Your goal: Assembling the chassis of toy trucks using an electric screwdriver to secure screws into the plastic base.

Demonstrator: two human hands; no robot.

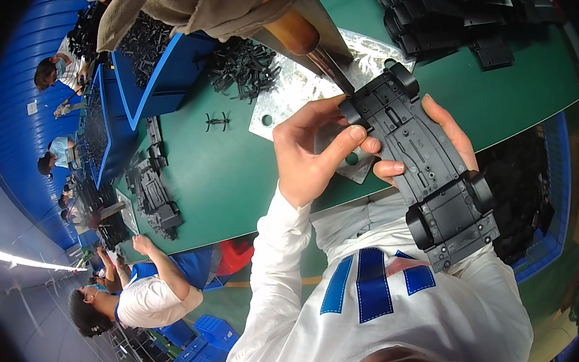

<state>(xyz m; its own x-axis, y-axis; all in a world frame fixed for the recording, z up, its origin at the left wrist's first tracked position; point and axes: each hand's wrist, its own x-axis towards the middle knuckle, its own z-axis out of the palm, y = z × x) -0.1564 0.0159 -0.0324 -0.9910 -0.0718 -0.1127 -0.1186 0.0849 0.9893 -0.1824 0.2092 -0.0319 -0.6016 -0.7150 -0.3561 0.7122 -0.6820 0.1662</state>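
While left hand (pixel 311 155) and right hand (pixel 454 134) clamp car base (pixel 415 147) over table edge (pixel 528 125), green tabletop (pixel 228 175) leftward, tool (pixel 295 32) at base's far corner, blue bin (pixel 172 87) farther left.

White long-sleeved top (pixel 302 336), blue chest patches (pixel 371 287) (edged in pale dashes), light-grey trousers (pixel 347 223).

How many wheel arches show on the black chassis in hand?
4 on the chassis: the far-left arch, the far-right arch, the near-left arch and the near-right arch. None on this piece seems hidden.
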